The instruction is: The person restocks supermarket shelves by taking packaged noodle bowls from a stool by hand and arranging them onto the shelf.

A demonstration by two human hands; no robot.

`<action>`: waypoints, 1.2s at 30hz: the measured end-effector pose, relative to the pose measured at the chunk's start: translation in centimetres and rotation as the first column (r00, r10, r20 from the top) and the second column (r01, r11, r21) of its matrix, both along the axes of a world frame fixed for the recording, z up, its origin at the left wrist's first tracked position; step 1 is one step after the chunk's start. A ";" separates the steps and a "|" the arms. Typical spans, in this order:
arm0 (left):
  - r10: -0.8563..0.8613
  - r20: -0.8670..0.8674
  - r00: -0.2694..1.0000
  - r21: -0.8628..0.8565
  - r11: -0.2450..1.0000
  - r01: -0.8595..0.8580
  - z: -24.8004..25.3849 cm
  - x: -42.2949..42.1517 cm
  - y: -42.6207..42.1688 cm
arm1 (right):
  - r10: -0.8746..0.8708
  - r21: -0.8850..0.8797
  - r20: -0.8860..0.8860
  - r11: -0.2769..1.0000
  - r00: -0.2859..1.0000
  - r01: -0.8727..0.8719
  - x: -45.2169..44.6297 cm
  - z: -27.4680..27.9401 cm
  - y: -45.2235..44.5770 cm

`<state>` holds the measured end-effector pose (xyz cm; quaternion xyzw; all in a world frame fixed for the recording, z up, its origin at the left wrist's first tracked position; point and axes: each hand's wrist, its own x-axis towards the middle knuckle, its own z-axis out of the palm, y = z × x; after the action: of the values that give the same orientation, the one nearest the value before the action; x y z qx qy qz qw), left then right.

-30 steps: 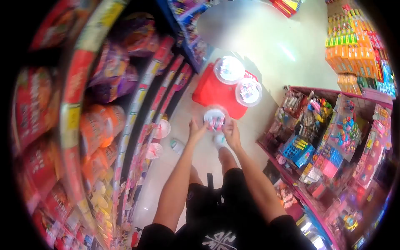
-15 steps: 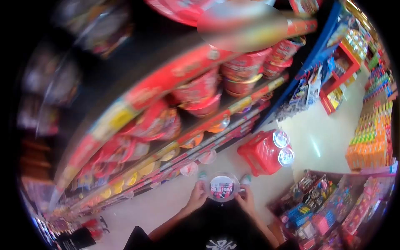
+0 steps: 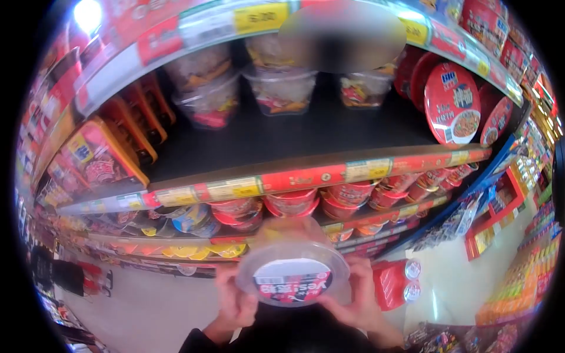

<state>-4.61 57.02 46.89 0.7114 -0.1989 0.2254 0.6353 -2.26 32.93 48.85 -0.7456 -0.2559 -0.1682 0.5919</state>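
A round clear plastic tub (image 3: 295, 247) with a printed paper label on its lid is raised in front of the shelf, the lid facing me. My left hand (image 3: 236, 297) is closed on the tub's left side, and my right hand (image 3: 356, 297) grips it from the right, thumb near the lid's rim. Just beyond it runs the red shelf edge (image 3: 321, 177) with price tags. Above that edge, the black shelf board (image 3: 247, 144) bears stacked clear tubs (image 3: 281, 91) at the back and red round bowls (image 3: 453, 103) on the right.
Orange-edged packs (image 3: 97, 153) stand on the shelf's left. Red noodle bowls (image 3: 292, 203) fill the level below. A red box-like thing (image 3: 388, 285) with two silver-lidded cups is on the floor at right. Farther left, a person in dark clothes (image 3: 65, 276) is visible.
The tub has come up from low near my body, held in both hands, and now appears larger and nearer the shelf. My view has turned toward the shelf and its upper levels.
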 end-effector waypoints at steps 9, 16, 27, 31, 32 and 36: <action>0.308 0.436 0.846 -0.033 0.945 -0.327 10.9 9.2 6.5 | 0.002 -0.009 0.308 1.000 0.951 0.001 8.9 11.5 9.2; 0.299 0.429 0.852 0.009 0.942 -0.336 13.9 14.4 9.3 | -0.131 -0.116 0.395 0.975 0.909 0.191 14.3 13.4 12.0; 0.311 0.376 0.873 -0.044 0.947 -0.318 13.7 14.5 8.8 | -0.158 -0.195 0.330 0.953 0.931 0.231 14.9 13.6 11.8; 0.325 0.387 0.863 -0.069 0.944 -0.324 13.5 15.1 8.9 | -0.156 -0.176 0.355 0.957 0.922 0.230 15.5 13.8 12.0; 0.325 0.387 0.863 -0.064 0.943 -0.326 13.5 15.0 9.0 | -0.159 -0.181 0.352 0.955 0.922 0.234 15.5 13.8 12.0; 0.304 0.375 0.876 -0.077 0.952 -0.297 13.9 15.0 9.3 | -0.114 -0.200 0.375 0.959 0.920 0.201 15.5 14.2 12.2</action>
<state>10.43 66.28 60.80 0.6703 -0.2043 0.4573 0.5476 13.28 45.09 63.09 -0.7851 -0.3166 -0.3176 0.4272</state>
